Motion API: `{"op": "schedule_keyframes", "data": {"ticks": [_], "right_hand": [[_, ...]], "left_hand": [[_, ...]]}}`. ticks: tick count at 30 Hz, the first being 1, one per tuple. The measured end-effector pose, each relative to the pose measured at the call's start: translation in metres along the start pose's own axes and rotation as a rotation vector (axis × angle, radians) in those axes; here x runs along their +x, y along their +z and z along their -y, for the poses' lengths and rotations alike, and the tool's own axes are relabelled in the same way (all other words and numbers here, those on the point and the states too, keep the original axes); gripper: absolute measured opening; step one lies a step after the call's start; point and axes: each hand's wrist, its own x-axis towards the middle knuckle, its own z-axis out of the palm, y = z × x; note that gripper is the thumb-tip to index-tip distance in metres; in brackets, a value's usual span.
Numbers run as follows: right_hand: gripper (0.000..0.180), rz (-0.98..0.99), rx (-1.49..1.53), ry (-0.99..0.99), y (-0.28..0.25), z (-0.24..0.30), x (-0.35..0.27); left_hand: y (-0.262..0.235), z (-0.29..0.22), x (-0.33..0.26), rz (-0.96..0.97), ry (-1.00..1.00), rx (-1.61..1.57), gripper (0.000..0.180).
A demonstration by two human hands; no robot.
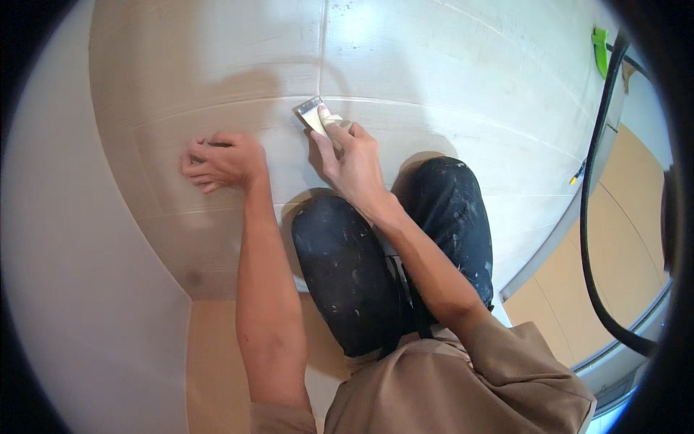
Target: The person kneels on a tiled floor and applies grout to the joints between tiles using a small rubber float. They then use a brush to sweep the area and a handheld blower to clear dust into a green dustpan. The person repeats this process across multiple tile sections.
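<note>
My right hand grips a small scraper with a flat metallic blade and a pale body. Its blade touches or hovers just over the tiled surface, close to where two pale joint lines meet. Something whitish shows by the fingertips; I cannot tell if it is part of the scraper. Further left, my left hand is curled near the tiles, slightly blurred. A dark gap shows between its fingers, and what it holds, if anything, is hidden.
A smooth white wall rises at the left. My bent knees in paint-spotted dark trousers are close below my hands. On the right hangs a black cable or hose, near a green object and a small yellow-tipped item.
</note>
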Motion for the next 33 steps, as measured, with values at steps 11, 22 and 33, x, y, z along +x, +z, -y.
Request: {"op": "schedule_keyframes", "data": {"ticks": [11, 22, 33], "right_hand": [[0.039, -0.072, -0.051, -0.059, 0.001, -0.001, 0.005], [0.037, -0.129, 0.012, -0.087, 0.009, -0.009, 0.004], [0.035, -0.161, -0.099, -0.184, 0.002, 0.005, 0.070]], "left_hand": [[-0.006, -0.017, 0.006, -0.025, 0.000, -0.005, 0.028], [-0.004, -0.014, 0.004, -0.017, -0.017, -0.017, 0.028], [0.000, -0.017, 0.008, 0.000, -0.042, -0.027, 0.027]]}}
